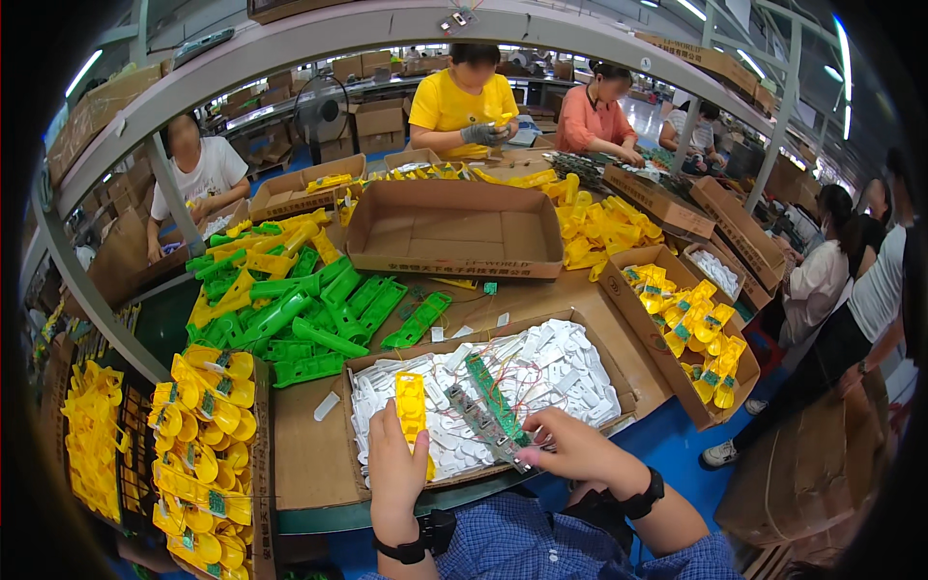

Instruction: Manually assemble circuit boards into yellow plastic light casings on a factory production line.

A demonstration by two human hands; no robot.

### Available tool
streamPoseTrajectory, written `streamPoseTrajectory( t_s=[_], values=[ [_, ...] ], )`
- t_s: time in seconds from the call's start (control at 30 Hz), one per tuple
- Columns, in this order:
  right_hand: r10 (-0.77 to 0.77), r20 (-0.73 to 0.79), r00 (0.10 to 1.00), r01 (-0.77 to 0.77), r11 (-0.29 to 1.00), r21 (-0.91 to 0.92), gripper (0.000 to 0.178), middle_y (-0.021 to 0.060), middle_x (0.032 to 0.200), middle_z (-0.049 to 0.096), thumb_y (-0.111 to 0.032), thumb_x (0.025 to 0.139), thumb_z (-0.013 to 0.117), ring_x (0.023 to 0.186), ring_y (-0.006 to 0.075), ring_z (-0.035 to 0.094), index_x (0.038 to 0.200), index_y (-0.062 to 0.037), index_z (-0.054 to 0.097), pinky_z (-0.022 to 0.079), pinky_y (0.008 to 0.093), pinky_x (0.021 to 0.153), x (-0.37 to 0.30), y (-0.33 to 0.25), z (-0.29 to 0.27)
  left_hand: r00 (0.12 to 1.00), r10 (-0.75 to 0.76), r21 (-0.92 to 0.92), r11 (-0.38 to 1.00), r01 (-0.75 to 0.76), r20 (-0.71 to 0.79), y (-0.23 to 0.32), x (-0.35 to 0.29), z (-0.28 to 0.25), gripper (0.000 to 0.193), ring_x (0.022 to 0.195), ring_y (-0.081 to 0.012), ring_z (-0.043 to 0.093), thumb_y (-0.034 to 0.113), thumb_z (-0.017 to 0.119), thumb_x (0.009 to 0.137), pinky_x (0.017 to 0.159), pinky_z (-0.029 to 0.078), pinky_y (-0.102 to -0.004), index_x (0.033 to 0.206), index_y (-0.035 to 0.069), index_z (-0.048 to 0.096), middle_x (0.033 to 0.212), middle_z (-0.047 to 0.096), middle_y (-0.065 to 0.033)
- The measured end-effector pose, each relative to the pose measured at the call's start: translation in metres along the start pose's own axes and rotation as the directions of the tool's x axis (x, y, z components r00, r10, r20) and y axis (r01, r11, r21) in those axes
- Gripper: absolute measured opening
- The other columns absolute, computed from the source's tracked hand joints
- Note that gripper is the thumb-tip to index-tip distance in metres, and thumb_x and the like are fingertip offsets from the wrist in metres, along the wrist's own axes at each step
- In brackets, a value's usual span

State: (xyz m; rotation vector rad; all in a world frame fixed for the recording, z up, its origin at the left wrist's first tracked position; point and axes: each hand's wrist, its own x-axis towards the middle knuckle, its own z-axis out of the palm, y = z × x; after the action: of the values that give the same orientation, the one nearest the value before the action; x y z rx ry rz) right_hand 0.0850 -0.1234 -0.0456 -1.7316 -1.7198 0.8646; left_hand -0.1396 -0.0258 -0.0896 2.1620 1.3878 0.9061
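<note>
My left hand [394, 469] is closed around a yellow plastic housing [411, 404], held upright with its hollow side showing. My right hand [585, 452] has its thumb and fingers closed at the near end of a grey circuit board strip [476, 414]. A green circuit board strip [490, 387] lies beside it, with thin red and yellow wires trailing off. Both strips rest over a heap of small white plastic pieces [575, 372] in a shallow cardboard box [626, 391]. The fingertips of my right hand partly hide what they grip.
Green housings [309, 314] are piled at left, yellow ones [594, 227] at back right. Boxes of yellow parts with boards stand at lower left [259, 464] and right [667, 353]. An empty cardboard tray [454, 261] sits behind. Co-workers [464, 101] work across the bench beneath a metal frame.
</note>
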Motion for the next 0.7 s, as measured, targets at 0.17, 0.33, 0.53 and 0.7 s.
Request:
streamPoseTrajectory(
  t_s=[0.17,0.33,0.53,0.7],
  values=[
    [-0.107,0.024,0.994,0.108,0.993,-0.047,0.038,0.015,0.099,0.044,-0.016,0.075,0.062,0.083,0.0296,0.055,0.106,-0.0043,0.044,0.045,0.0349,0.073,-0.008,0.009,0.019,0.996,0.09,0.012,0.996,-0.09,-0.004,0.018,0.004,-0.006,0.057,0.103,-0.0375,0.044,0.015,0.061,0.074,0.086,0.038,-0.0411,0.12,-0.007,0.037,0.11,0.044,-0.023],
    [-0.137,-0.227,0.964,0.167,0.979,0.121,0.027,0.0133,0.105,0.055,-0.007,0.075,0.06,0.096,0.0221,0.056,0.102,-0.002,0.058,0.045,0.0279,0.084,-0.014,0.013,-0.001,0.952,0.251,0.143,0.95,-0.277,0.175,0.046,0.012,-0.018,0.057,0.1,-0.0367,0.046,0.022,0.063,0.073,0.087,0.038,-0.04,0.118,-0.005,0.04,0.107,0.047,-0.0223],
    [-0.127,-0.277,0.953,0.27,0.774,0.573,0.029,0.0083,0.106,0.055,0.001,0.078,0.058,0.096,0.0152,0.054,0.107,0.0016,0.055,0.045,0.0266,0.083,-0.01,0.024,-0.011,0.739,0.619,-0.07,0.777,-0.626,0.265,0.092,0.028,0.022,0.052,0.097,-0.0338,0.049,0.018,0.062,0.072,0.083,0.039,-0.0405,0.116,-0.002,0.043,0.106,0.05,-0.0181],
    [-0.112,-0.328,0.938,0.307,0.706,0.638,0.03,0.0074,0.101,0.057,0.0,0.078,0.059,0.091,0.0136,0.056,0.107,0.0011,0.054,0.045,0.0252,0.082,-0.012,0.03,-0.015,0.594,0.683,-0.196,0.71,-0.676,0.425,0.095,0.046,0.042,0.04,0.091,-0.0306,0.053,0.012,0.056,0.075,0.079,0.042,-0.0389,0.113,0.003,0.047,0.097,0.056,-0.0152]
  ],
)
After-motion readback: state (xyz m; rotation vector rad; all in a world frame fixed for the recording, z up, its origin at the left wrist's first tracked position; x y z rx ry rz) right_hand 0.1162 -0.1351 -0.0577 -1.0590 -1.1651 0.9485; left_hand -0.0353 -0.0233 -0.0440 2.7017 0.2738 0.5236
